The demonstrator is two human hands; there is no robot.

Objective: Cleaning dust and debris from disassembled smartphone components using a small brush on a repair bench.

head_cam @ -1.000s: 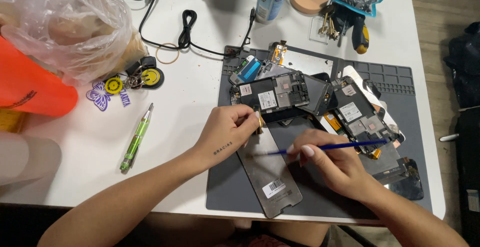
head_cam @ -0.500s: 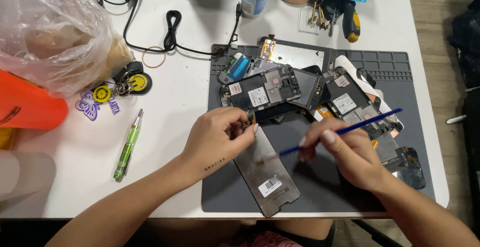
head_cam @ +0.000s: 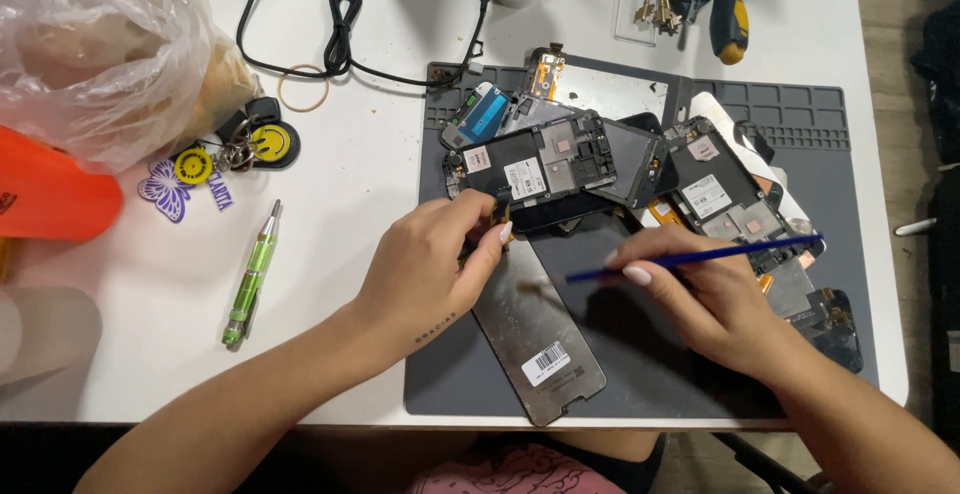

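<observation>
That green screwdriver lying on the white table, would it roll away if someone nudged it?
The green screwdriver looks round-bodied and lies flat on the white table, so a sideways nudge would probably roll it. Its ridged grip suggests it is not slippery. It looks slim and stiff, likely light to lift.

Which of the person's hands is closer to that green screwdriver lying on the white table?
The left hand. It sits just right of the green screwdriver, while the right hand, holding a blue tool, is farther right over the grey mat.

White table (head_cam: 380, 14), wooden floor (head_cam: 900, 14) at right, even light
</observation>
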